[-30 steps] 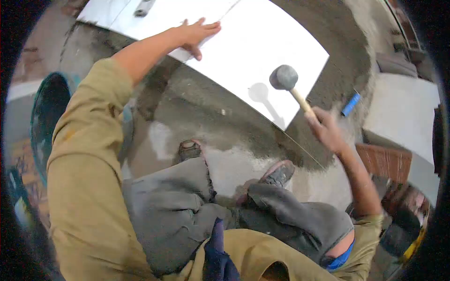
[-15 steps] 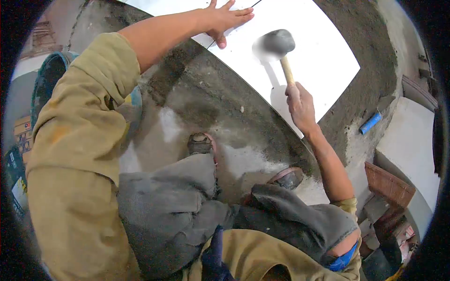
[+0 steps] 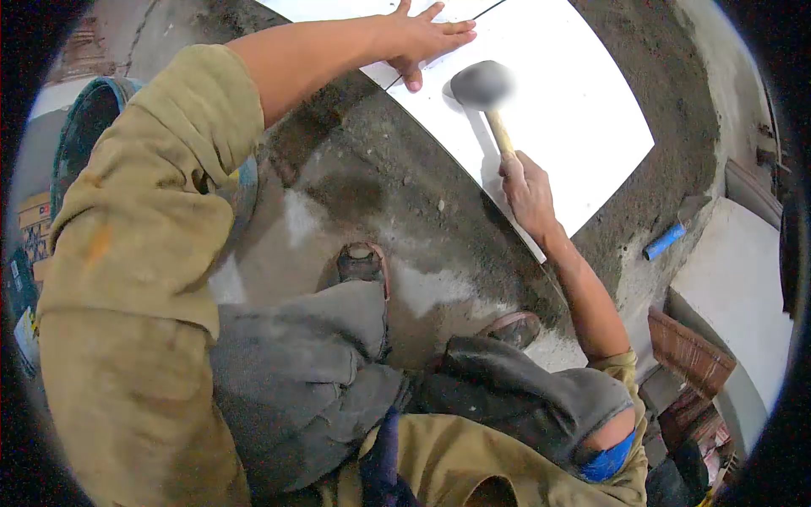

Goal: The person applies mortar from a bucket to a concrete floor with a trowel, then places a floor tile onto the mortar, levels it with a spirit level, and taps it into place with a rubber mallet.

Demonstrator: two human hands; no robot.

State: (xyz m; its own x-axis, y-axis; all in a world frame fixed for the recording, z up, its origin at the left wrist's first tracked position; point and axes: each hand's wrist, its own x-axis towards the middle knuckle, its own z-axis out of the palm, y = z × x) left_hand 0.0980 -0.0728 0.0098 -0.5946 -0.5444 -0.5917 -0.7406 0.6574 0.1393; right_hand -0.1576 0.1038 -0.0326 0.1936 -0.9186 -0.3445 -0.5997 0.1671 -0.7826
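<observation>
My left hand [image 3: 429, 40] lies with spread fingers across the thin dark joint between two white tiles. My right hand [image 3: 530, 198] is wrapped round the wooden handle of a rubber mallet [image 3: 481, 86]. The mallet's dark head is just over the large white tile [image 3: 591, 127], a little right of my left hand, and its shadow falls on the tile. A pale patch on the head's right end looks blurred. The tile rests on a bed of grey mortar [image 3: 688, 127], its near edge running diagonally toward my right forearm.
A trowel with a blue handle [image 3: 664, 242] lies on the mortar at right. Brown tile pieces [image 3: 691, 351] lean near a white slab [image 3: 743, 270]. A bucket [image 3: 84, 127] stands at far left, with cardboard boxes [image 3: 35, 224] below it. My shoes [image 3: 363, 264] are on the wet, dirty floor.
The mallet and my right hand have shifted left over the tile, toward my left hand. My left hand stays spread at the joint, and the whole view has moved slightly.
</observation>
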